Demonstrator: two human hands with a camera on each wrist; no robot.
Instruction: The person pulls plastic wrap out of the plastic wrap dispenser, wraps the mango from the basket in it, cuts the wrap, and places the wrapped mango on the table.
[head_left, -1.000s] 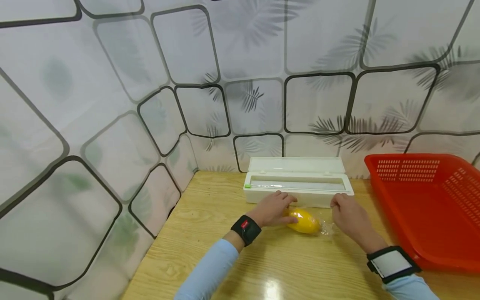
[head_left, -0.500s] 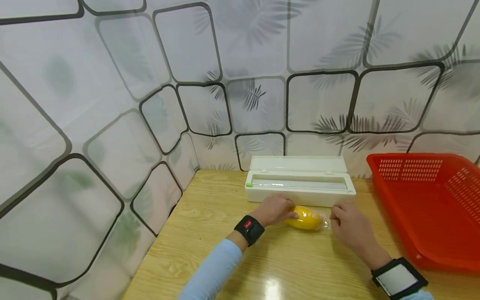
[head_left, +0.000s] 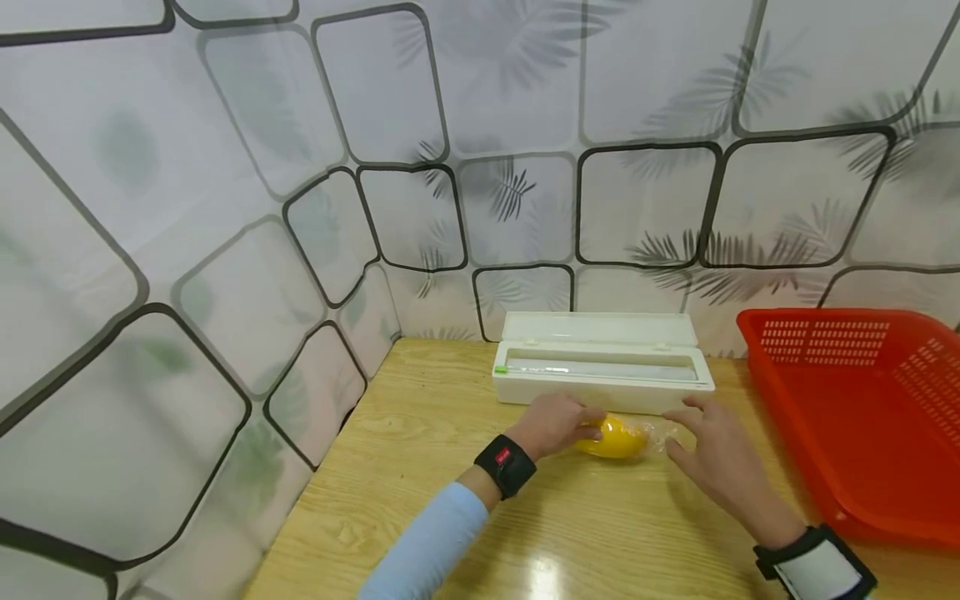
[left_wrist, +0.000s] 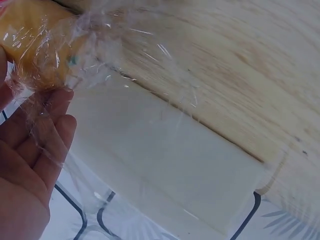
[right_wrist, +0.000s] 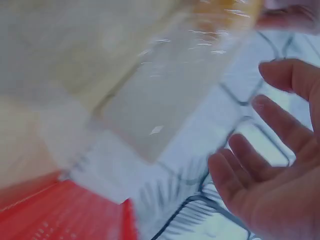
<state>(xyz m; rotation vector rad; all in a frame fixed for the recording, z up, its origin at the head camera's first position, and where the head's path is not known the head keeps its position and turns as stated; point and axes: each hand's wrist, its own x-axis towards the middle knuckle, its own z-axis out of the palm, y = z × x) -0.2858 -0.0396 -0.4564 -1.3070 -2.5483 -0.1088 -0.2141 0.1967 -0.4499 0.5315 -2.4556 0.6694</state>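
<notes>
A yellow, oval, fruit-like thing [head_left: 621,438] is wrapped in clear cling film, just in front of a white cling film dispenser [head_left: 600,394] with its lid up. My left hand [head_left: 552,427] grips its left end with thumb and fingers. In the left wrist view, crinkled film [left_wrist: 107,45] trails from the wrapped thing [left_wrist: 37,42] over the fingers. Beside the film's right end [head_left: 660,434], my right hand [head_left: 723,462] has its fingers spread. The right wrist view shows nothing between that hand's fingers [right_wrist: 245,157]. Fingers hide part of the wrapped thing.
A red plastic basket [head_left: 847,492] stands at the right of the wooden table [head_left: 420,450]. A film roll [head_left: 600,369] lies inside the dispenser, which backs close to a patterned wall covering [head_left: 517,208]. Another wall surface [head_left: 247,283] runs along the left.
My right hand has opened from a curled pinch and spread its fingers at the film's end. The left hand keeps hold of the yellow thing, which has shifted slightly right in view.
</notes>
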